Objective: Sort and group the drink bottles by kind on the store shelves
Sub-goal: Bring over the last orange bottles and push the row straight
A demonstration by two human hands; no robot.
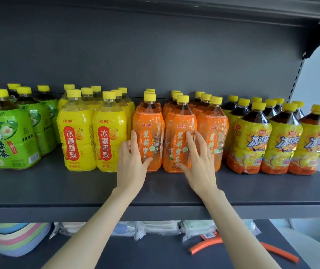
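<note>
Bottles with yellow caps stand grouped by kind on a dark grey shelf [58, 193]: green-label bottles [9, 133] at the left, yellow-label bottles [77, 136], orange-label bottles in the middle, and yellow-and-orange iced tea bottles [279, 140] at the right. My left hand [132, 162] lies on the left side of the leftmost front orange bottle [151, 125], thumb across its lower front. My right hand [198, 160] rests with spread fingers on the front of the middle orange bottle [178, 123]. Neither bottle is lifted; both stand upright on the shelf.
The shelf has bare room in front of the bottle rows. Below it, a lower shelf holds stacked pastel bowls [17, 239], plastic-wrapped packs [155, 228] and an orange hose [232, 247]. The shelf above overhangs the top. A slotted upright [297, 74] stands at the right.
</note>
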